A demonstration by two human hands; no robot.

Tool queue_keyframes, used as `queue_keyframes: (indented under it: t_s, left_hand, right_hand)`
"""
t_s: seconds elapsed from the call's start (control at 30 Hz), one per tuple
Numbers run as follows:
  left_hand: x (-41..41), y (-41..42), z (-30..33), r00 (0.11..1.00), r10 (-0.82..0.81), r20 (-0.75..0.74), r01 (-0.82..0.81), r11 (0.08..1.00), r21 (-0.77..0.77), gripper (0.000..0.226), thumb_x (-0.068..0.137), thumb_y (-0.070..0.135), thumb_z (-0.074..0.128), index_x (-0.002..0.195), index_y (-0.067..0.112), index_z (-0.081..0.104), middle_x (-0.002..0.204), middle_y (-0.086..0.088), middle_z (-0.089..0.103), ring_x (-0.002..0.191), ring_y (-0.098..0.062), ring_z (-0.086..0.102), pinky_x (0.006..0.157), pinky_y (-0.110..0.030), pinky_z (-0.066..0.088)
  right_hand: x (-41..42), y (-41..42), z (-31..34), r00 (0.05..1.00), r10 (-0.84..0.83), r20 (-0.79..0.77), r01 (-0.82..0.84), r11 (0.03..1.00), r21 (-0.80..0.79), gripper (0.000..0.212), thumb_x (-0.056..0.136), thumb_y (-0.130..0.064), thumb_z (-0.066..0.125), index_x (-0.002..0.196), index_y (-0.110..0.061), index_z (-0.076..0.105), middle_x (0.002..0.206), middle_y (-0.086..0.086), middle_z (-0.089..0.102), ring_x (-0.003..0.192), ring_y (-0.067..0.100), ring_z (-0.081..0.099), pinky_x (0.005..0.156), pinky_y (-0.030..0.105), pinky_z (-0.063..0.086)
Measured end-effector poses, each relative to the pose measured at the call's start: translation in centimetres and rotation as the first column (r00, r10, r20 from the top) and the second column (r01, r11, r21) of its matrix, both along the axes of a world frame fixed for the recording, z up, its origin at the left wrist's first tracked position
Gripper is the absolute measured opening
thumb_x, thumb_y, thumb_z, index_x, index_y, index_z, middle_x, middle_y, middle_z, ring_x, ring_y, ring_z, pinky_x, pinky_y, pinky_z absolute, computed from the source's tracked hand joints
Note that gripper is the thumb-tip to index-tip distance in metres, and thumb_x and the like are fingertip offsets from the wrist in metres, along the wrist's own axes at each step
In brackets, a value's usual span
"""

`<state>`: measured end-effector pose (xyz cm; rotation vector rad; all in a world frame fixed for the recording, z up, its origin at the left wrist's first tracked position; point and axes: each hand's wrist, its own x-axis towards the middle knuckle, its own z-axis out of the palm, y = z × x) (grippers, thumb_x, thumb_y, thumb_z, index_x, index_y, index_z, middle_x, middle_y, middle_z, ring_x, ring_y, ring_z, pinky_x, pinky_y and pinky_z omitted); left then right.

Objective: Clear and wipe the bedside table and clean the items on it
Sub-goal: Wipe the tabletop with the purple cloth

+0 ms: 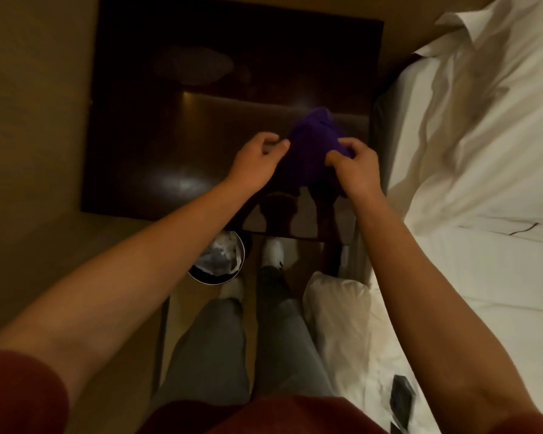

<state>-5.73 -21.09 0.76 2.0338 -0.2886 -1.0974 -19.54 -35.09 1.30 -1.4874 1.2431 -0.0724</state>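
purple cloth (311,142), both hands pinching, no labels

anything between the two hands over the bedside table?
Head view: the purple cloth spans the gap. Right hand pinches one edge, left hand pinches the other, above the bedside table.

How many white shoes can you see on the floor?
2. One white shoe sits just under the bedside table's front edge; the other shoe is beside the trash bin. Parts of both are hidden by the legs.
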Motion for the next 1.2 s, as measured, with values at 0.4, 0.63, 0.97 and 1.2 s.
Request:
queue_keyframes:
  t_s: [0.4, 0.63, 0.97, 1.2]
  left_hand:
    - [3.6, 0.9, 4.4, 0.906, 0.233, -0.353, -0.324, 0.919, -0.226, 0.039, 0.091, 0.04, 0.074, 0.126, 0.023, 0.067, 0.118, 0.003, 0.076, 0.109, -0.012, 0.072, 0.09, -0.03, 0.058]
    - [3.8, 2.4, 6.3, 0.684, 0.369, -0.629, -0.648, 0.703, -0.293, 0.024, 0.101, 0.016, 0.06, 0.125, 0.014, 0.064, 0.118, -0.007, 0.073, 0.115, -0.025, 0.069, 0.103, -0.043, 0.054]
    - [2.1, 6.1, 5.5, 0.689, 0.38, -0.617, -0.597, 0.781, -0.186, 0.034, 0.104, 0.04, 0.054, 0.118, 0.013, 0.069, 0.119, -0.006, 0.075, 0.112, -0.018, 0.071, 0.101, -0.038, 0.054]
    - [5.7, 10.6, 4.0, 0.891, 0.453, -0.033, -0.452, 0.891, 0.041, 0.021, 0.098, 0.032, 0.065, 0.104, 0.012, 0.065, 0.101, -0.001, 0.069, 0.097, -0.021, 0.069, 0.093, -0.043, 0.058]
  right_hand:
    - [4.1, 0.2, 2.1, 0.927, -0.043, 0.372, -0.085, 0.943, 0.322, 0.045, 0.065, -0.003, 0.07, 0.097, -0.032, 0.081, 0.108, 0.002, 0.076, 0.095, 0.017, 0.075, 0.076, 0.027, 0.059]
    - [3.6, 2.2, 1.6, 0.969, -0.168, 0.18, 0.036, 0.821, 0.57, 0.063, 0.086, -0.062, 0.07, 0.136, -0.025, 0.06, 0.139, 0.01, 0.064, 0.119, 0.031, 0.068, 0.092, 0.055, 0.06]
    - [8.1, 7.4, 4.3, 0.861, -0.417, 0.292, 0.194, 0.799, 0.568, 0.037, 0.092, -0.028, 0.076, 0.124, -0.013, 0.067, 0.117, 0.007, 0.077, 0.11, 0.021, 0.074, 0.098, 0.041, 0.058]
    - [10.4, 8.5, 5.7, 0.901, -0.279, 0.333, 0.12, 0.897, 0.425, 0.024, 0.095, -0.035, 0.073, 0.115, -0.023, 0.067, 0.103, -0.008, 0.08, 0.099, 0.01, 0.076, 0.077, 0.025, 0.06]
